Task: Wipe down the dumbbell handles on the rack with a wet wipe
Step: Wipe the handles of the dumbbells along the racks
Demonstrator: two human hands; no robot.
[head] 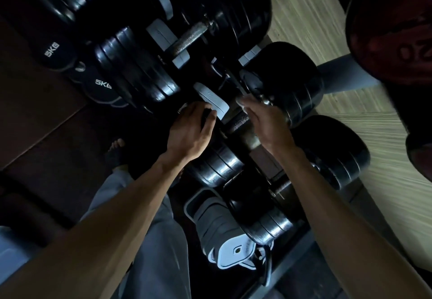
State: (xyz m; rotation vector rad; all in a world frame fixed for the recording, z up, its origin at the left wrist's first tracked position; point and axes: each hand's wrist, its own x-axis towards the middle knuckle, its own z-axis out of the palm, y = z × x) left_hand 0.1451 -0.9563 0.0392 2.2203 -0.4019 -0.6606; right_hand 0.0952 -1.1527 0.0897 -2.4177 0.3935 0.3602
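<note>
The dumbbell handle, knurled and dark, lies across the grey cradles of the rack in the middle of the view, between a stack of black plates on the near side and another stack on the far side. The right hand is over the handle with its fingers stretched forward along it; they look fairly straight, but the picture is dim and blurred there, and whether a wet wipe lies under the palm cannot be told. The left hand rests on the inner end of the near plates, its fingers curled over the black edge just beside a grey cradle pad. Another dumbbell with a bright knurled bar sits further up the rack. Two small weights marked 5KG stand at the left on the dark floor. A bare foot shows below them.
</note>
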